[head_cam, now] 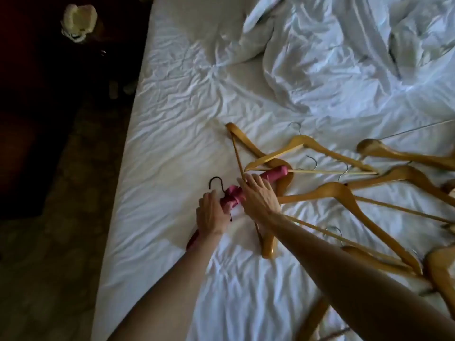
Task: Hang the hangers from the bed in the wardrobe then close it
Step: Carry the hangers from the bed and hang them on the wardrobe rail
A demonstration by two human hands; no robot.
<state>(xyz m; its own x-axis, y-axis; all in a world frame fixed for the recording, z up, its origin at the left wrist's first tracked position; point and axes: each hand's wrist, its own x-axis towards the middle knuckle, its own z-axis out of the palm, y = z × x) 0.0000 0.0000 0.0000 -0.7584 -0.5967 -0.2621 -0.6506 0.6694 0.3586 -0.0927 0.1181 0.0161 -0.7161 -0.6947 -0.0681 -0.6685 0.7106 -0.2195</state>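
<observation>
Both hands rest on a pink padded hanger (232,196) on the bed (172,134): left hand (211,212) seemingly closed around it, right hand (258,193) flat, fingers spread. Wooden hangers (344,193) lie beside.

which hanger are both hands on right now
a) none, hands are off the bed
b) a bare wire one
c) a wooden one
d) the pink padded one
d, the left hand and right hand both rest on the pink padded hanger near its dark hook.
</observation>
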